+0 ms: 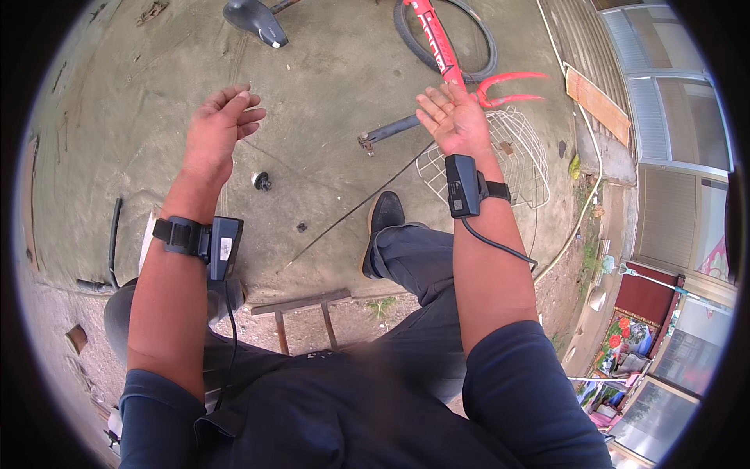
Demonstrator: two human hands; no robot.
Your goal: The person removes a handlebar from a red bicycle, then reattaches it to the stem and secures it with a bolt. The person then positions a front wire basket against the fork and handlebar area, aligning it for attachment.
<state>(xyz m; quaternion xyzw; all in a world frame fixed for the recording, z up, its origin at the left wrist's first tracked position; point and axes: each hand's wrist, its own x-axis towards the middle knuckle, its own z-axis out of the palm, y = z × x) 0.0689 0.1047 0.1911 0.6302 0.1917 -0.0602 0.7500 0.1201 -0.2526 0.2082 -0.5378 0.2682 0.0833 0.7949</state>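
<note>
Both hands are hovering empty over the concrete floor (328, 70): left hand (219, 129) loosely curled, right hand (453, 117) spread open above the wire basket (516, 168). Reaching down, the right could be snagging on basket wires or the red fork (508, 86).

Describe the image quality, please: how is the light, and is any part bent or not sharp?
Head view: soft, even daylight with only faint shadows on the concrete floor; fisheye bending curves the building at the right rim, and black corners frame the circle; left hand and right hand, both open and empty, look sharp; a smeared, blurred patch sits on the dark clothing near the bottom centre.
</note>
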